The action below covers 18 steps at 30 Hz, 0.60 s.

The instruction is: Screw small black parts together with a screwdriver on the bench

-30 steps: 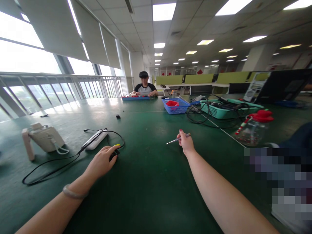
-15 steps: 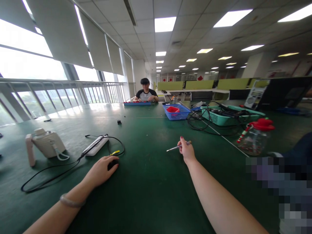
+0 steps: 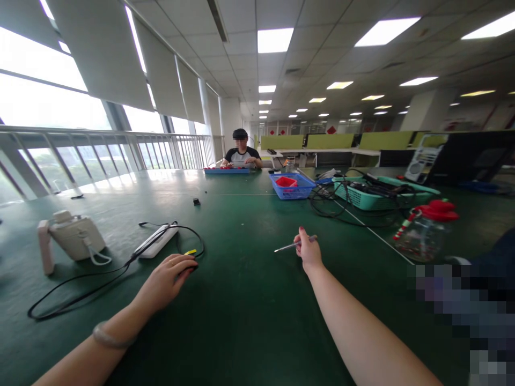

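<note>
My right hand is closed around a screwdriver, whose thin metal shaft points left above the green table. The handle is mostly hidden in my fingers, with its end showing past them. My left hand curls over a small black object, pinching it at the fingertips; most of it is covered, so its kind does not show. Just beyond that hand lies a black cable with a yellow tag, looped over a white power bank-like slab.
At left stands a beige bottle with a strap. A small black block lies ahead. A blue basket, a teal basket of cables and a red-lidded jar are at right. Another person sits across the table.
My left fingers have drawn together and lifted slightly, with the black object now at their tips. My right hand and the screwdriver are nearly still.
</note>
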Available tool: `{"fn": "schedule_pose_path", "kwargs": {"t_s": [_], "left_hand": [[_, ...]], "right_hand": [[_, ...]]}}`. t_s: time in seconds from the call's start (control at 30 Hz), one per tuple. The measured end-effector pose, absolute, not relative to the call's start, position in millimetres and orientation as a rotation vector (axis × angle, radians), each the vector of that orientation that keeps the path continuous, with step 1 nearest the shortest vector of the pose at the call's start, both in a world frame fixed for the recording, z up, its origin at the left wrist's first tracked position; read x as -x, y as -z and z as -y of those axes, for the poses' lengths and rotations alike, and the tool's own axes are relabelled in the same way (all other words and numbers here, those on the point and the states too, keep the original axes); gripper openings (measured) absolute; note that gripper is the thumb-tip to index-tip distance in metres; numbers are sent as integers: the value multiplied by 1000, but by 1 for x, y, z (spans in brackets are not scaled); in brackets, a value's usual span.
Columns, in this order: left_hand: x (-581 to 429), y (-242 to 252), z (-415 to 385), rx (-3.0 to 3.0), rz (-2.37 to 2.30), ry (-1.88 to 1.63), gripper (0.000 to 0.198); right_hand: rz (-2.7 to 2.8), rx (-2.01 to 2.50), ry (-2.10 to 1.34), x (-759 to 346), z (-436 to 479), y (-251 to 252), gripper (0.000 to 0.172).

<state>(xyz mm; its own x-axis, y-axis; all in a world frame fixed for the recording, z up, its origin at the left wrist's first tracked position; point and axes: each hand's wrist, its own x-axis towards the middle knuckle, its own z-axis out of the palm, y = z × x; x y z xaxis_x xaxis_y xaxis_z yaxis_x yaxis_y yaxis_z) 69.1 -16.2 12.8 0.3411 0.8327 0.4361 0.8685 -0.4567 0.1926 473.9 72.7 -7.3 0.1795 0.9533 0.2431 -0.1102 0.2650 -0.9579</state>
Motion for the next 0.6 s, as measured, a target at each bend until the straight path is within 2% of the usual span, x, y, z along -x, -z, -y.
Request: {"fn": "schedule_pose_path", "kwargs": {"t_s": [0.27, 0.43, 0.6], "left_hand": [[-132, -34, 30, 2939, 1231, 421, 36], [-208, -48, 12, 3082, 1096, 564, 35], [-264, -36, -14, 3070, 1220, 669, 44]], "right_hand": [[1145, 934, -1355, -502, -67, -7, 57], [1105, 845, -1390, -507, -64, -1, 55], [1033, 798, -1397, -497, -54, -4, 51]]}}
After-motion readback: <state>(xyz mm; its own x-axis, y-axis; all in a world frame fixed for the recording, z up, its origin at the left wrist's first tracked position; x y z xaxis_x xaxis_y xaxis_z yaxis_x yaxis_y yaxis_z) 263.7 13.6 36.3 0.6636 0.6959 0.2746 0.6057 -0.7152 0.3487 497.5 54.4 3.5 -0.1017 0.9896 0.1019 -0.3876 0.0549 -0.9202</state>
